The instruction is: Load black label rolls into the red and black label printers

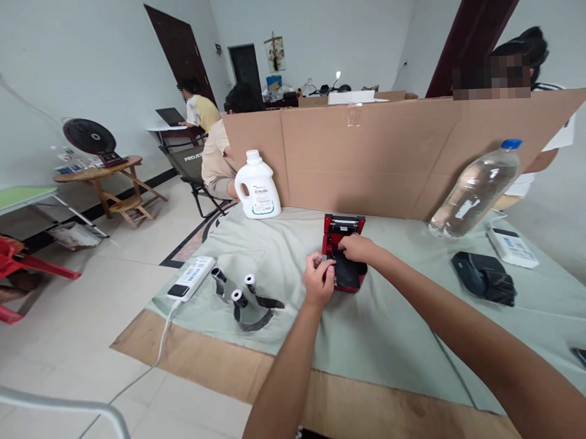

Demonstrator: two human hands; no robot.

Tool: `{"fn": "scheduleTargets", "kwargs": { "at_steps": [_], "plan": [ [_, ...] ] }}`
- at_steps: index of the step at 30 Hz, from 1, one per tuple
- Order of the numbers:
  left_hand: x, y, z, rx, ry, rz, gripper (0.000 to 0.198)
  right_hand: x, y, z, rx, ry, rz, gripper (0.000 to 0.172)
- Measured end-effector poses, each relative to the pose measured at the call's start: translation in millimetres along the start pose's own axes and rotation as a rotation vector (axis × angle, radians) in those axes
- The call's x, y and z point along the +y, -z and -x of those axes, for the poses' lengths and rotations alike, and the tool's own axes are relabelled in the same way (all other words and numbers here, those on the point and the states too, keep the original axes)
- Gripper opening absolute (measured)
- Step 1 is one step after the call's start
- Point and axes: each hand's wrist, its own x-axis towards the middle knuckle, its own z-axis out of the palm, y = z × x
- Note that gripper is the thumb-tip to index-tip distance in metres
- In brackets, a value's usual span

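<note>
On the green cloth lies a small red-and-black device (328, 234), opened up, with a metal roller along its far end; it looks like a portable receipt printer. My left hand (319, 277) is at its left side, thumb and fingers curled together near a black panel or sheet (347, 273). From the right, my right hand (355, 248) reaches over the device, fingers bent down into its red interior. What either set of fingertips pinches is hidden. To the left stand three small paper rolls (239, 298), with dark strips partly unwound from them.
A white jug (263, 198) and a cardboard screen (348, 160) stand behind. A tilted water bottle (479, 190), a black mouse-like object (482, 275) and a white power strip (512, 247) are at right. Another power strip (192, 279) lies at left. Other people sit beyond.
</note>
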Motion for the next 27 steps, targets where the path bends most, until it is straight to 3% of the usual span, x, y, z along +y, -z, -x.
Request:
{"fn": "scheduleTargets", "kwargs": {
  "at_steps": [5,11,16,22,27],
  "plan": [
    [0,0.6,-1,0.021,0.026,0.028,0.033,-14,3,-18,-0.074,-0.053,0.074,0.015],
    [3,2.9,-5,0.106,0.130,0.090,0.032,-11,8,4,0.000,-0.047,0.063,0.025],
    [4,3.3,-8,0.249,0.265,0.163,0.029,-15,23,27,0.116,-0.010,-0.249,0.029],
    [-1,0.5,-14,0.413,0.397,0.265,0.023,-66,47,16,0.218,0.127,-0.605,0.026],
    [-4,-3.2,-14,0.434,0.515,0.277,0.020,-127,50,-25,0.469,0.241,-0.514,0.021]
  ]
}}
